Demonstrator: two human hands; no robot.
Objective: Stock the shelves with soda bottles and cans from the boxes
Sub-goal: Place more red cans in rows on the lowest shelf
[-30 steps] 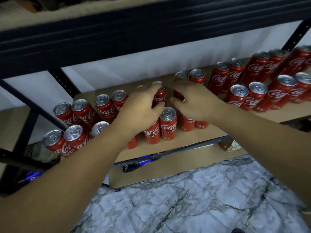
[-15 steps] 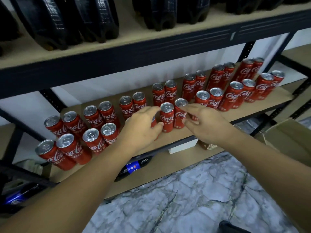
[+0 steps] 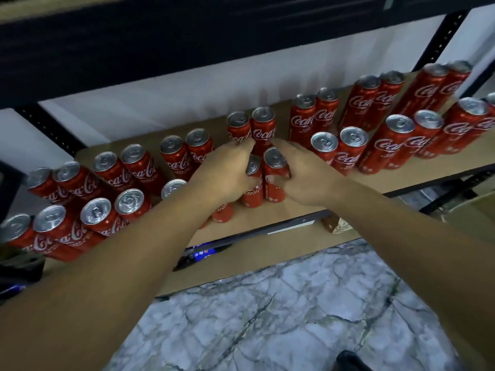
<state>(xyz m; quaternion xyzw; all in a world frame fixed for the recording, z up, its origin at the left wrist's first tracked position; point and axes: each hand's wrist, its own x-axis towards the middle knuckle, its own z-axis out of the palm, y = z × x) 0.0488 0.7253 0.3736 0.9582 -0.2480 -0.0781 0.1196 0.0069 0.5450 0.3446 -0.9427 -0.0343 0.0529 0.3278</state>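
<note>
Many red Coca-Cola cans stand in pairs along a brown shelf board (image 3: 294, 207), in a back row and a front row. At the middle of the front row stand two cans side by side. My left hand (image 3: 222, 172) grips the left can (image 3: 253, 168) from its left side. My right hand (image 3: 308, 178) grips the right can (image 3: 274, 159) from its right side, thumb across its front. Both cans are upright on the board and touch each other. Just behind them is a back-row pair of cans (image 3: 263, 129). My left forearm hides part of another front-row can.
A dark shelf beam (image 3: 187, 44) runs overhead close above the cans. A black upright post (image 3: 442, 41) stands at the right. On the lower shelf lies a blue-labelled bottle (image 3: 201, 254). Marble floor (image 3: 267, 317) is below, and a cardboard box (image 3: 476, 210) sits at the far right.
Both hands have closed in from either side onto the two middle front cans. The view has dropped and moved closer to the shelf.
</note>
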